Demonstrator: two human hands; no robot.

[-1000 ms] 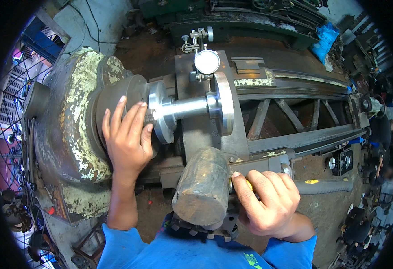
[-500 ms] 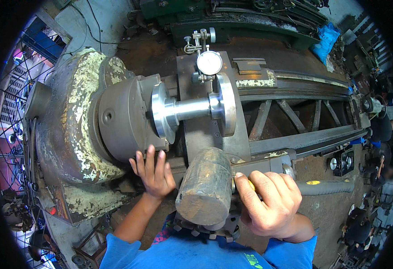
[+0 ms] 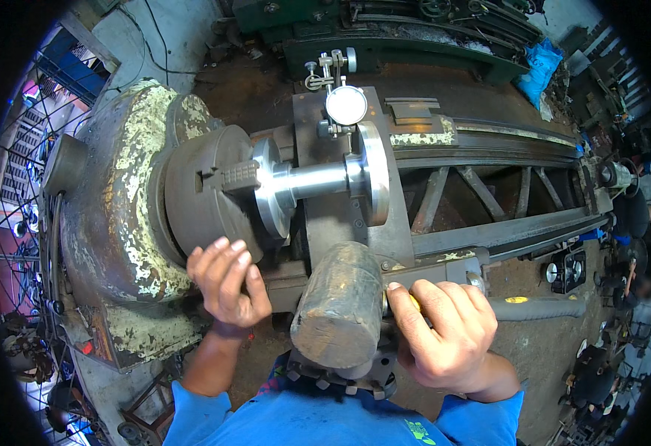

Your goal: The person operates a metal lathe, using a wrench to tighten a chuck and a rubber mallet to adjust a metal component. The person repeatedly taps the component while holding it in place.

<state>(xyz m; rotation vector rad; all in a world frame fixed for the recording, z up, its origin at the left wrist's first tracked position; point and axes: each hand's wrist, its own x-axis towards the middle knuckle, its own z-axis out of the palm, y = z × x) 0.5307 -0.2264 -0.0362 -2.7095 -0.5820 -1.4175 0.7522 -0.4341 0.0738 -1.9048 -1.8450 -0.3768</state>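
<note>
My right hand (image 3: 448, 334) is closed around the handle of a mallet (image 3: 338, 308), close to its big dark cylindrical head. The rest of the yellow-marked grip sticks out to the right. My left hand (image 3: 229, 285) is open, fingers loosely bent, by the lower edge of the lathe chuck (image 3: 206, 201); whether the fingertips touch it I cannot tell. One stepped chuck jaw (image 3: 241, 175) faces up against a shiny spool-shaped metal workpiece (image 3: 318, 180) with a flange at each end. Above its right collar stands a dial indicator (image 3: 347, 105), its stem reaching down to the metal.
The worn headstock (image 3: 128, 201) with flaking pale paint stands at the left. A flat carriage plate (image 3: 318, 123) lies under the workpiece, and the lathe bed (image 3: 504, 230) runs off right. Behind are a green machine (image 3: 400, 56) and a blue bag (image 3: 539, 70).
The chuck has turned, bringing a stepped jaw up into view. My left hand has slid left and slightly down along the chuck's lower side. My right hand and the mallet have barely moved.
</note>
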